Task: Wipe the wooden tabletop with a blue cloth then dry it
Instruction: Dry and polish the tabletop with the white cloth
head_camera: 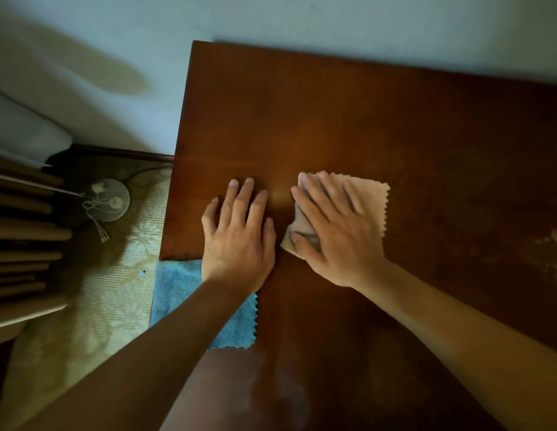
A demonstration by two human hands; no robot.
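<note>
Item: wooden tabletop (348, 119), dark reddish-brown, smooth and faintly glossy, rectangular, its far edge against a pale wall (271, 17). Left hand (238, 234): flat on the bare wood, fingers straight and slightly spread, holding nothing. Right hand (336, 231): flat on a beige cloth (372, 197), fingers extended and pressing it down, the thumb resting on a bunched fold at the cloth's near-left corner; it presses rather than grips. Beige cloth: thin, soft-napped, roughly square, zigzag pinked edges, lying mid-table just right of the left hand. Blue cloth (177, 290): plush microfibre, same pinked edge, lying at the table's left near edge, partly under the left forearm and seeming to overhang the side. Judged stage: drying, the blue cloth being set aside. Risks: the overhanging blue cloth may slide to the floor if the left forearm drags across it; the beige cloth, held by pressure alone, may bunch further or slip from under the palm on a fast stroke, leaving streaks; a pale smeared patch (554, 247) at the right edge may be missed if the strokes stay central. Also present: patterned floor covering (121, 275) and a round flat object with a cord (110, 199) on the floor to the left.
</note>
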